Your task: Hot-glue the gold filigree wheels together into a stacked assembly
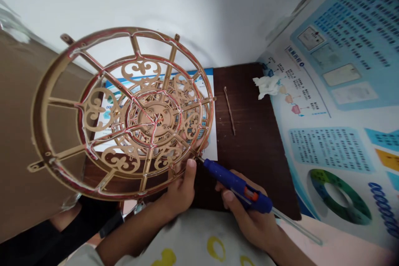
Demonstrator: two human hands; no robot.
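A round gold frame [120,194] with rings, spokes and scroll ornaments is held up tilted at the left. Red and white wires run along its spokes and rings, with whitish glue on them. My left hand [183,189] grips its lower right rim, thumb in front; the other fingers are partly behind it. In my right hand [249,212] is a blue glue gun [229,181], a clear glue stick [299,226] poking from its rear. Its nozzle points at the rim beside my left thumb; whether it touches cannot be told.
Beneath is a dark wooden board [258,141] carrying a thin brown stick [230,110] and crumpled white tissue [266,86]. More gold frames [190,87] lie behind on a printed sheet. Cardboard [37,133] stands left, a printed panel [330,133] right. Another person's dark-clothed part [62,237] shows lower left.
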